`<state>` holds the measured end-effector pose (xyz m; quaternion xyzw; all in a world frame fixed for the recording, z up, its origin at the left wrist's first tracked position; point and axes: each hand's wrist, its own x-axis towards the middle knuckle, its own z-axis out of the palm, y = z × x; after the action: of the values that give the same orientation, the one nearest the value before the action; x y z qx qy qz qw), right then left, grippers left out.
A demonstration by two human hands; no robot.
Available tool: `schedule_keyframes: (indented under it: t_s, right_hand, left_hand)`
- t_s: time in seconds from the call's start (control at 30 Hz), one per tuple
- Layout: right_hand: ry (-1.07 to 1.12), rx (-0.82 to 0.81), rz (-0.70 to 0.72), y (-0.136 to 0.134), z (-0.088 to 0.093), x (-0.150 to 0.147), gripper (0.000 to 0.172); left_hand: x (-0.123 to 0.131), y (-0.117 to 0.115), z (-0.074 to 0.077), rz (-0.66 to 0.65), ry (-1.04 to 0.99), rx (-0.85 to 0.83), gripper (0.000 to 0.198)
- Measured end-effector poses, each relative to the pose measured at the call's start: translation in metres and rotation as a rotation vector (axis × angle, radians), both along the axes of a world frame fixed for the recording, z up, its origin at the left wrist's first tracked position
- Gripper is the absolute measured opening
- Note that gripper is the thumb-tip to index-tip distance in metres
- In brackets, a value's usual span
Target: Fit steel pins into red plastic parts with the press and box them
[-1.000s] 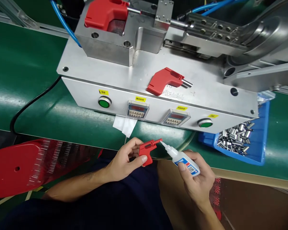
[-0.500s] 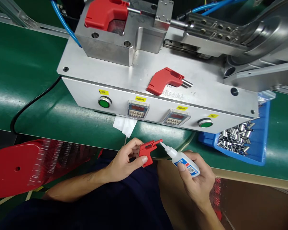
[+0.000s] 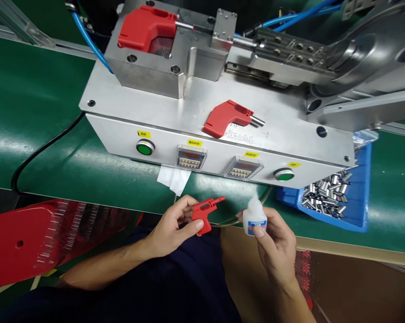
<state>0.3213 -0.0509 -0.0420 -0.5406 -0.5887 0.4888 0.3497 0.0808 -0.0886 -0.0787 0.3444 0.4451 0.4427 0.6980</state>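
Clock positions are read from the centre of the view; 12 is away from the person.

Left hand [image 3: 175, 229], at 7 o'clock: pinching a red handle [image 3: 202, 219] between thumb and fingers. Thumb laid flat on the near face; index finger bent at the far edge; remaining fingers partly hidden, spread cannot be told. Red handle at 6 o'clock, held just off the near edge of the green table [image 3: 47, 103], its thin red stem [image 3: 219, 199] pointing toward 2 o'clock.

Right hand [image 3: 278, 242], between 4 and 5 o'clock: gripping a small white bottle [image 3: 254, 220]. Thumb pressed on the blue label; other fingers behind, mostly hidden, one fingertip showing at the bottle's 9 o'clock side. Bottle roughly upright, its top blurred and pointing to 12, well apart from the stem.

Machine [image 3: 182, 116] beyond both hands. A second red handle [image 3: 219, 120] lies on its top plate at 1 o'clock, with a metal tube [image 3: 257, 121] projecting from its 3 o'clock end. A third red handle [image 3: 145, 29] sits in a metal block [image 3: 148, 76] toward 11; a rod [image 3: 185, 25] meets its 3 o'clock end. Two green buttons [image 3: 145, 147] and two small displays [image 3: 191, 158] on the front panel.

Blue bin [image 3: 360, 202] at 3 o'clock, holding loose metal tubes [image 3: 325, 197]. White paper [image 3: 173, 179] at 8, by the machine's lower edge.
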Motion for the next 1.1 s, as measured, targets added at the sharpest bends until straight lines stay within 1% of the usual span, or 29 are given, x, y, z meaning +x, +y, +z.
schedule_keyframes:
  t_s: [0.07, 0.1, 0.23, 0.33, 0.4, 0.47, 0.5, 0.57, 0.6, 0.63, 0.67, 0.7, 0.73, 0.77, 0.8, 0.87, 0.97, 1.07, 1.1]
  right_hand:
    - [0.036, -0.008, 0.046, 0.002, -0.006, -0.001, 0.02]
    - [0.009, 0.023, 0.068, 0.003, -0.01, -0.002, 0.017]
    - [-0.286, 0.262, 0.098, 0.01, -0.024, -0.005, 0.012]
    - [-0.429, 0.346, 0.131, 0.011, -0.026, -0.002, 0.014]
    - [-0.469, 0.368, 0.194, 0.009, -0.017, 0.004, 0.022]
    - [-0.484, 0.39, 0.226, 0.008, -0.001, 0.015, 0.027]
    - [-0.493, 0.398, 0.212, 0.009, 0.008, 0.023, 0.025]
    - [-0.544, 0.41, 0.097, 0.02, 0.027, 0.044, 0.015]
    - [-0.601, 0.404, 0.018, 0.03, 0.034, 0.055, 0.012]
    - [-0.686, 0.373, -0.054, 0.043, 0.039, 0.066, 0.013]
    - [-0.782, 0.317, -0.112, 0.057, 0.042, 0.077, 0.014]
    - [-0.884, 0.225, -0.137, 0.073, 0.042, 0.086, 0.013]
    - [-0.971, 0.119, -0.12, 0.088, 0.04, 0.093, 0.009]
    - [-1.016, 0.056, -0.102, 0.102, 0.037, 0.098, 0.004]
    - [-1.047, 0.007, -0.078, 0.114, 0.033, 0.101, 0.006]
    - [-1.057, -0.02, -0.04, 0.131, 0.027, 0.102, 0.014]
    - [-1.04, -0.02, 0.001, 0.134, 0.029, 0.099, 0.014]
    - [-0.994, 0.012, 0.005, 0.12, 0.045, 0.1, 0.003]
    - [-0.952, 0.034, -0.001, 0.113, 0.053, 0.101, 0.007]
  left_hand:
    - [-0.003, 0.001, 0.0, -0.001, 0.033, 0.008, 0.031]
    - [-0.005, 0.001, 0.001, 0.001, 0.059, 0.012, 0.031]
    - [-0.015, 0.001, -0.002, 0.013, 0.198, 0.042, 0.03]
    - [-0.023, 0.003, -0.007, -0.021, 0.274, 0.059, 0.028]
    - [-0.025, 0.003, -0.011, -0.048, 0.287, 0.063, 0.026]
    - [-0.025, 0.004, -0.014, -0.075, 0.288, 0.075, 0.023]
    - [-0.025, 0.004, -0.015, -0.086, 0.288, 0.087, 0.022]
    - [-0.024, 0.004, -0.017, -0.095, 0.291, 0.121, 0.021]
    - [-0.023, 0.004, -0.018, -0.096, 0.291, 0.139, 0.02]
    - [-0.023, 0.004, -0.019, -0.096, 0.292, 0.155, 0.02]
    - [-0.023, 0.004, -0.021, -0.098, 0.292, 0.169, 0.02]
    - [-0.023, 0.003, -0.022, -0.106, 0.291, 0.178, 0.02]
    - [-0.023, 0.003, -0.024, -0.118, 0.289, 0.185, 0.02]
    - [-0.024, 0.003, -0.025, -0.128, 0.286, 0.191, 0.02]
    - [-0.024, 0.002, -0.027, -0.137, 0.282, 0.195, 0.02]
    - [-0.025, 0.002, -0.028, -0.153, 0.276, 0.205, 0.02]
    - [-0.026, 0.003, -0.026, -0.167, 0.271, 0.216, 0.021]
    - [-0.027, 0.006, -0.023, -0.177, 0.255, 0.217, 0.021]
    - [-0.027, 0.007, -0.022, -0.186, 0.248, 0.215, 0.022]
